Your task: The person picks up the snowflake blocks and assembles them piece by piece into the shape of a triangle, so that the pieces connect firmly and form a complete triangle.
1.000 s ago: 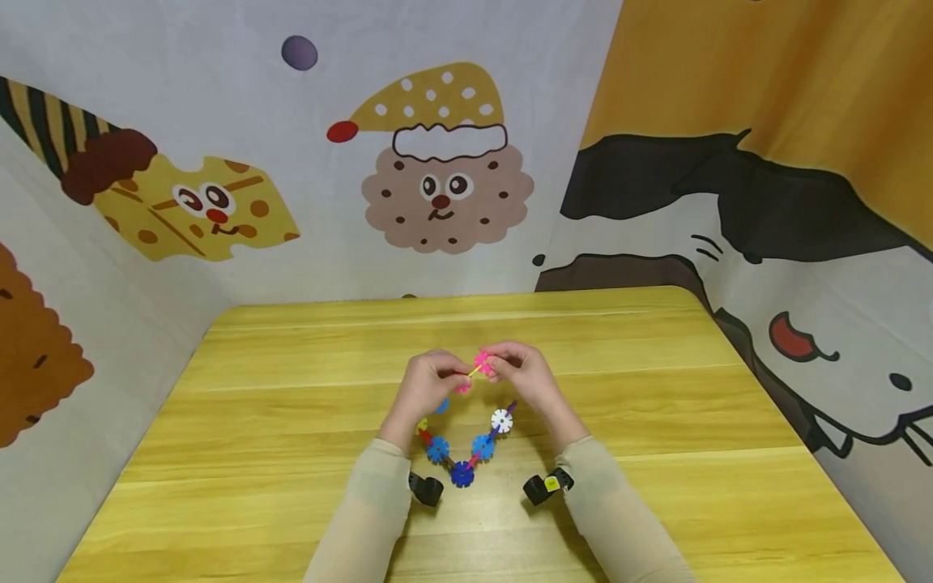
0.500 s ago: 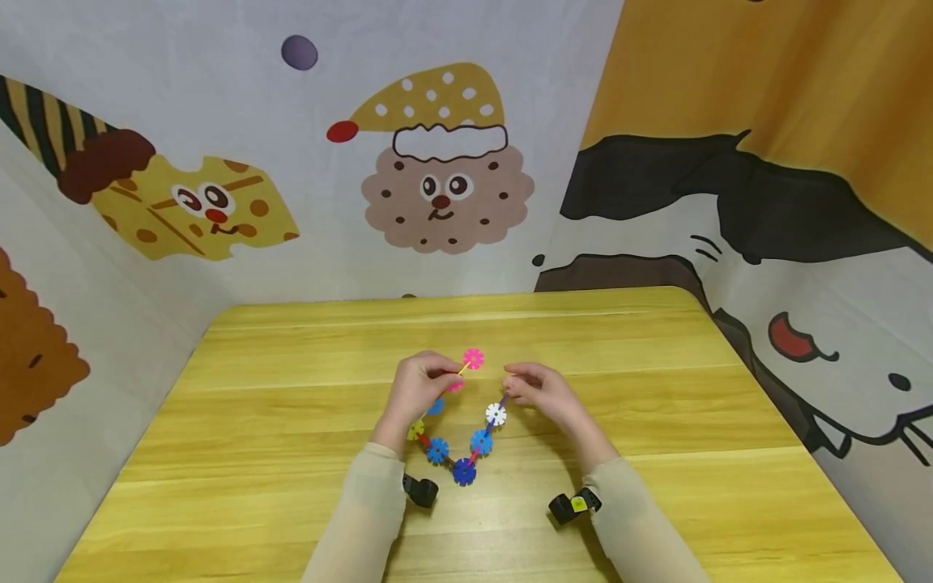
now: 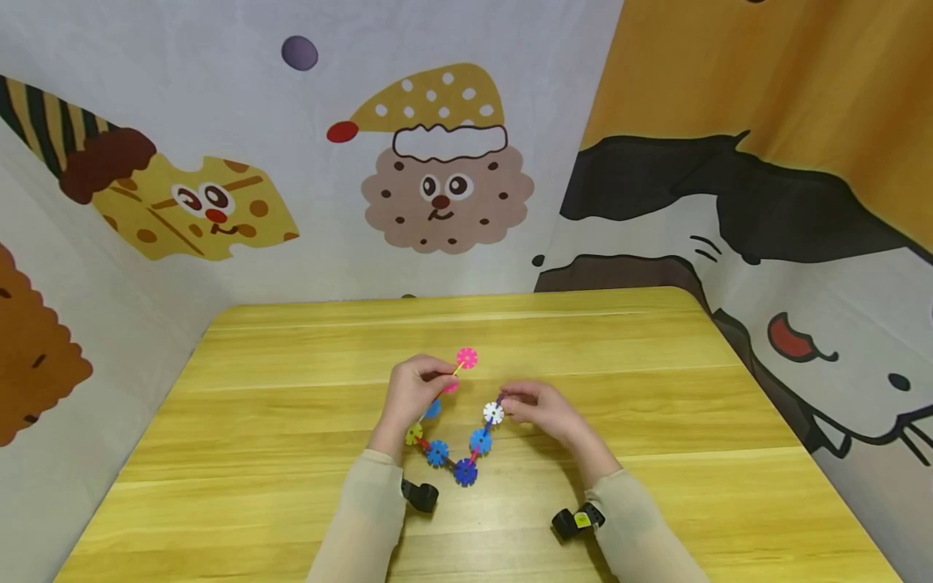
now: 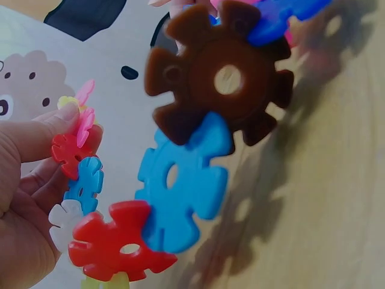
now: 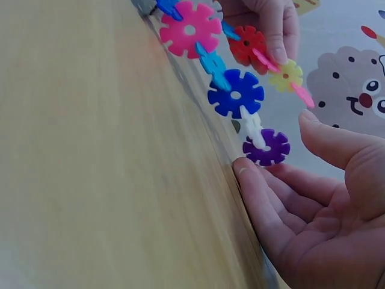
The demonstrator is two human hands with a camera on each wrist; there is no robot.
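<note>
**Right hand dropping off the pink end, chain sagging toward the table**

Since a second ago the right hand (image 3: pixel 543 409) is coming away from the pink snowflake piece (image 3: pixel 466 357) up top and is sliding down to about 4 o'clock of it, so the two hands aren't meeting at the top anymore. Now it's sitting just beside the white disc (image 3: pixel 493 413) on the right arm of the snowflake chain (image 3: pixel 464 471). From the right wrist view, the fingers (image 5: pixel 264 205) are lying loosely curved under a purple disc (image 5: pixel 266 147), thumb hovering above, and I honestly can't tell if anything is actually being pinched there. From the head view it looks like the fingertips are at least touching that end.

The left hand (image 3: pixel 413 390) is hanging on where it was, pinching the chain near the little yellow stick that's carrying the pink piece, which is poking out at about 1 o'clock from the knuckles. The left wrist view is showing the thumb pressing down on a red piece (image 4: pixel 71 150) against the fingers, so that one's definitely gripping.

The chain itself is hanging in a V between the hands, with the dark blue bottom piece sitting at 6 o'clock, low over the yellow wooden table (image 3: pixel 656 389), roughly mid-table and close to the person's sleeves.
</note>
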